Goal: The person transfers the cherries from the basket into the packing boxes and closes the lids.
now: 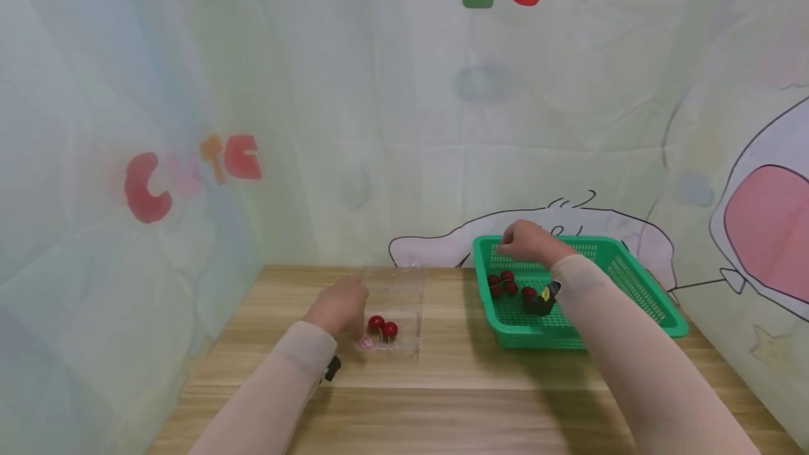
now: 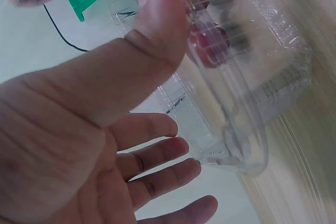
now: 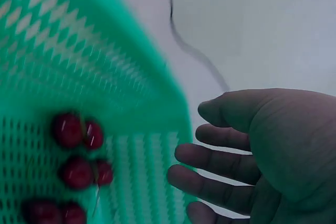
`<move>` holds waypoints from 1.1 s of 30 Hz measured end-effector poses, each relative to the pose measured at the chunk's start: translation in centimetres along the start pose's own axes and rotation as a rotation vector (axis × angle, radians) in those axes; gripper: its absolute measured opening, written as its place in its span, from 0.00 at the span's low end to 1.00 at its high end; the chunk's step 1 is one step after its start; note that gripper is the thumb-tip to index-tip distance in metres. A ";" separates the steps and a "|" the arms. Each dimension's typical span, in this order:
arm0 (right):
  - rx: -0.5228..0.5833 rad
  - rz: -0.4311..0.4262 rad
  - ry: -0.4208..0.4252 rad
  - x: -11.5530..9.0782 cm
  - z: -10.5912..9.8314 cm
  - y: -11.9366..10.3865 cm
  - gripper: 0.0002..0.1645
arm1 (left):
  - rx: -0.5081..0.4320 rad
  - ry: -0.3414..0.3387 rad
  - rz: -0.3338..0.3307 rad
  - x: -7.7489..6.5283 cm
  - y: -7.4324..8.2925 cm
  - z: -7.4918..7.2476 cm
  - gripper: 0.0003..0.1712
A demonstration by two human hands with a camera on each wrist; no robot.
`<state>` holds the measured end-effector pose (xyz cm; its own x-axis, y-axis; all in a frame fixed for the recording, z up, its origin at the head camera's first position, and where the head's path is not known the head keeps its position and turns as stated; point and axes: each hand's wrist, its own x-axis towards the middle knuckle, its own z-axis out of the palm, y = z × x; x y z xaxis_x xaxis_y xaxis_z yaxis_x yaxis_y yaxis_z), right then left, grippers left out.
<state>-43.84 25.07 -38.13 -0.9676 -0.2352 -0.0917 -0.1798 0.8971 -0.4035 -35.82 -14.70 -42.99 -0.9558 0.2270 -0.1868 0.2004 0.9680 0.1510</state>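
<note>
1. Two red cherries (image 1: 390, 330) sit in the clear container (image 1: 409, 321), on the desk (image 1: 455, 372).
2. Left hand (image 1: 341, 306) at container's left side: fingers loosely extended, thumb apart, no grip; contact unclear.
3. Right hand (image 1: 534, 241) above green basket's (image 1: 537, 338) far-left rim: fingers parted, slightly bent, holding nothing.
4. More cherries (image 1: 510, 288) inside basket, right of container.
5. Printed curtain (image 1: 404, 181) behind.
</note>
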 end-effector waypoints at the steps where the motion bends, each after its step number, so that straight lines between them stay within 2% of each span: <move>1: 0.007 0.006 -0.014 0.0 0.1 0.8 0.19 | -0.002 -0.001 -0.001 0.0 0.0 0.1 0.48; 5: 0.022 0.038 -0.066 0.1 0.3 3.4 0.20 | 0.005 0.001 0.002 0.2 -0.2 0.0 0.44; 9: 0.024 0.069 -0.111 -0.3 0.6 4.7 0.19 | 0.013 0.004 0.003 0.3 -0.4 -0.2 0.44; 21: -0.027 0.130 -0.215 -2.5 2.6 4.5 0.09 | 0.000 -0.001 0.016 0.1 -0.2 0.2 0.46; 26: -0.040 0.143 -0.264 -2.2 3.4 5.5 0.09 | -0.008 0.004 0.020 0.1 0.1 0.1 0.46; 29: -0.008 0.160 -0.250 -2.3 3.6 5.7 0.07 | -0.001 0.002 0.020 0.1 0.3 0.0 0.45; 33: 0.021 0.158 -0.223 -3.6 3.4 4.7 0.04 | -0.004 -0.006 0.009 0.0 0.4 -0.1 0.44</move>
<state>-40.61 28.88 -42.83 -0.9202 -0.1710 -0.3521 -0.0232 0.9218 -0.3870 -35.82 -14.36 -42.81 -0.9527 0.2362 -0.1910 0.2081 0.9656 0.1562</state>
